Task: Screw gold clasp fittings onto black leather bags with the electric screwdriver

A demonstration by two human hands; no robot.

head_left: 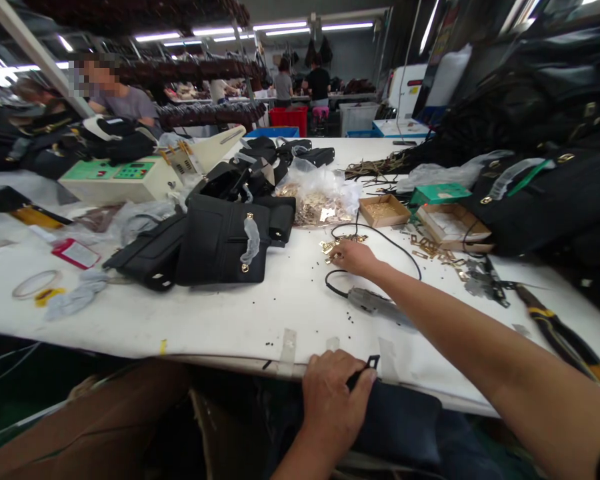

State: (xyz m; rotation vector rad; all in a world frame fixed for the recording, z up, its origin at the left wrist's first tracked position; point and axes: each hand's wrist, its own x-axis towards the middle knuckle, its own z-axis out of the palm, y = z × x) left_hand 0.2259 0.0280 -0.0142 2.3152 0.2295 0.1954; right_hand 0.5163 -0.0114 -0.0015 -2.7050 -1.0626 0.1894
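Note:
My right hand [354,257] reaches out over the white table [240,313] and its fingers are closed on small gold metal fittings [330,247] lying loose there. My left hand [333,399] is at the table's near edge, closed on a black strap with a small black buckle [366,370] of a dark bag [405,423] on my lap. A grey corded hand tool [375,303] lies on the table just under my right forearm.
Black handbags [215,243] lie at centre left, a clear bag of gold hardware [320,197] and small cardboard boxes [384,211] behind. Pliers with yellow-black handles [565,337] lie right. A cream machine [125,179] stands at the back left. Other people work in the background.

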